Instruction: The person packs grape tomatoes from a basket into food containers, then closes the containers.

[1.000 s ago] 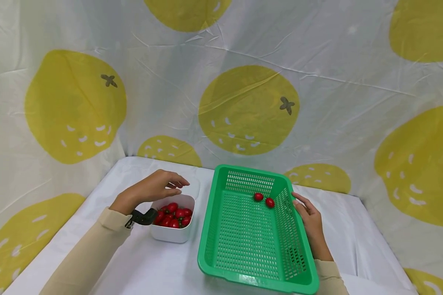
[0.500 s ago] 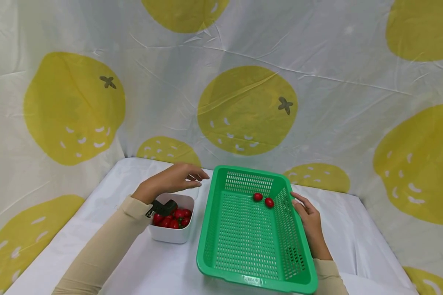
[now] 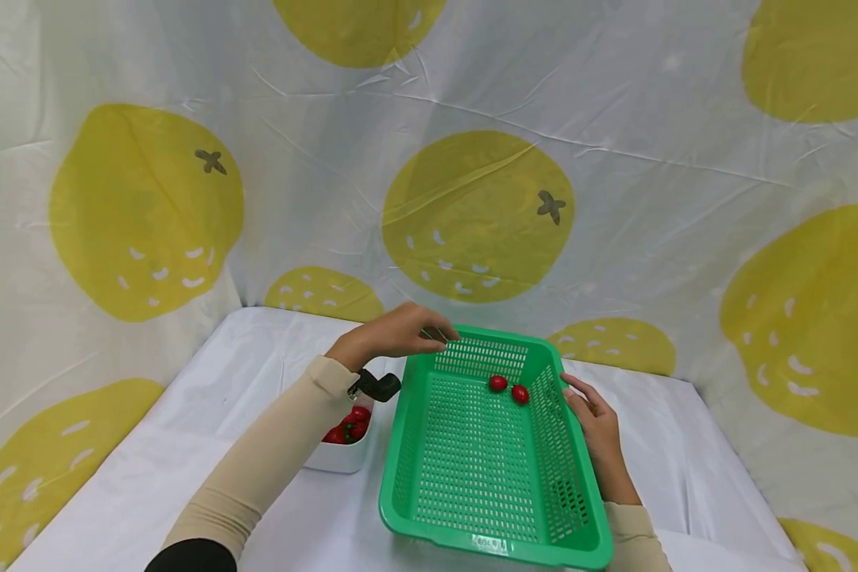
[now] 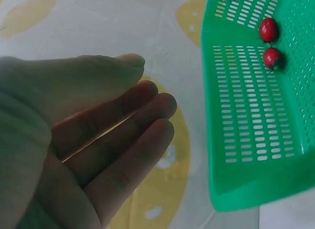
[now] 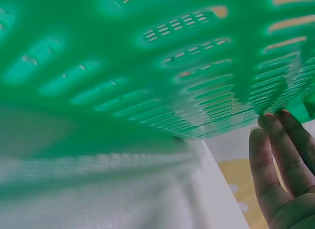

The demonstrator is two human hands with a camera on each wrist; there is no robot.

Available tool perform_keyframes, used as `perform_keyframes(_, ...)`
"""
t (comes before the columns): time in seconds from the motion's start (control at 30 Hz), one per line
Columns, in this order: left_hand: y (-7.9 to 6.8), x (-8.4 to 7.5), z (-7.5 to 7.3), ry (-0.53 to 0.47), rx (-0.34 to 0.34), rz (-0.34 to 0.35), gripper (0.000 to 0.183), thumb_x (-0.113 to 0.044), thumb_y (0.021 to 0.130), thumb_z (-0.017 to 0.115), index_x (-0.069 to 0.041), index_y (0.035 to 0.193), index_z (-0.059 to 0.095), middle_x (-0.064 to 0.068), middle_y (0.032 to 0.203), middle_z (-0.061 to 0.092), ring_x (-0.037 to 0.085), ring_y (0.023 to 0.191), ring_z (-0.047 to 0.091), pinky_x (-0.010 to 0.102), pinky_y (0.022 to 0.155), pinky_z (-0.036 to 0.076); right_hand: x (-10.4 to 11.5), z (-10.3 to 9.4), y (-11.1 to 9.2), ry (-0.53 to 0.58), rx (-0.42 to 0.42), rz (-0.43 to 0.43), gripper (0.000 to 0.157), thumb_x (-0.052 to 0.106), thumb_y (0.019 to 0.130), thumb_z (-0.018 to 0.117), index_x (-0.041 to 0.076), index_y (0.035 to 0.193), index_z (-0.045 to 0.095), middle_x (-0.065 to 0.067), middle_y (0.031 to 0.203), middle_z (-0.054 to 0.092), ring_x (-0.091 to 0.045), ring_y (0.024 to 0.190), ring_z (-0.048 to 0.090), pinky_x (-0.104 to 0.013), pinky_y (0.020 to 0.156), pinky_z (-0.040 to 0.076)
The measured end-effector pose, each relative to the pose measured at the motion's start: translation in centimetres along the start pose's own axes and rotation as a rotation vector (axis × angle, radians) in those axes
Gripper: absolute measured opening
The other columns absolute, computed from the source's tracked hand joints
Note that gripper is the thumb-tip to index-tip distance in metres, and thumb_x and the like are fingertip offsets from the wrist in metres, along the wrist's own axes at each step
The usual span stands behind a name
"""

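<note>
My left hand (image 3: 407,330) is over the far left corner of a green plastic basket (image 3: 496,544). In the left wrist view its fingers (image 4: 133,150) are loosely bent, with nothing between them and the thumb. My right hand (image 3: 600,429) touches the basket's right side from outside; the right wrist view shows its straight fingers (image 5: 283,150) against the slotted wall. Two cherry tomatoes, one left (image 3: 498,384) and one right (image 3: 519,395), lie near the basket's far right corner. A white container (image 3: 339,458) of red cherry tomatoes (image 3: 350,429) stands left of the basket, partly hidden by my left arm.
A white cloth (image 3: 272,349) covers the table. Behind it and at the sides hangs a pale curtain (image 3: 314,175) with large yellow fruit prints. A dark strap with a camera (image 3: 379,387) sits on my left wrist, above the white container.
My left hand has moved right and slightly away from me, from above the white container to the basket's far left corner. My right hand, the basket and the two tomatoes inside stay put.
</note>
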State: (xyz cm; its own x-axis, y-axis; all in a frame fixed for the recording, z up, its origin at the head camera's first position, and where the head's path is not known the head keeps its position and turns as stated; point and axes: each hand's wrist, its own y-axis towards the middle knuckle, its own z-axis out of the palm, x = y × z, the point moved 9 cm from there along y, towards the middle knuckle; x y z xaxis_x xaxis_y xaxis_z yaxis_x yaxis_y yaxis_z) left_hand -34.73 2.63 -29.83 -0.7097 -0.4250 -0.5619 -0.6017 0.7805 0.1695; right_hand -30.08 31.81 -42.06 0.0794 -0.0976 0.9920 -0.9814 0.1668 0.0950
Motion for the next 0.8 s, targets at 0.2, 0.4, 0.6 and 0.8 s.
perform_keyframes(0.2,2.2,0.3,1.0,0.006,0.021,-0.009,0.025,-0.015,0.095,0.061,-0.011,0.119,0.067,0.009,0.121,0.065,0.014,0.103,0.065,0.021,0.085,0.051,-0.1,-0.1,0.0,0.001,-0.004,0.01,0.046,0.029,0.097,0.058,0.007,0.137,0.053,0.004,0.103,0.072,-0.014,0.073,0.068,-0.029,0.06,0.056)
perform_keyframes(0.4,4.0,0.4,1.8,-0.004,0.036,-0.013,0.024,-0.015,0.095,0.061,-0.011,0.118,0.068,0.008,0.121,0.065,0.015,0.103,0.065,0.02,0.085,0.05,0.2,-0.2,0.0,-0.01,-0.002,0.006,0.045,0.029,0.097,0.057,0.008,0.137,0.053,0.004,0.105,0.071,-0.015,0.075,0.068,-0.03,0.062,0.057)
perform_keyframes(0.6,5.6,0.4,2.9,-0.024,0.051,-0.029,0.024,-0.014,0.095,0.062,-0.01,0.118,0.067,0.009,0.121,0.065,0.015,0.104,0.065,0.019,0.085,0.049,0.0,-0.3,0.1,0.01,0.001,0.008,0.046,0.028,0.097,0.058,0.007,0.137,0.053,0.003,0.106,0.071,-0.015,0.075,0.068,-0.029,0.062,0.057)
perform_keyframes(0.8,6.7,0.4,4.0,-0.042,0.059,-0.03,0.023,-0.01,0.094,0.062,-0.008,0.117,0.068,0.01,0.12,0.066,0.019,0.105,0.065,0.019,0.085,0.05,0.0,-0.2,0.0,0.004,-0.003,0.002,0.045,0.028,0.097,0.058,0.007,0.137,0.053,0.004,0.107,0.071,-0.015,0.076,0.068,-0.029,0.062,0.057)
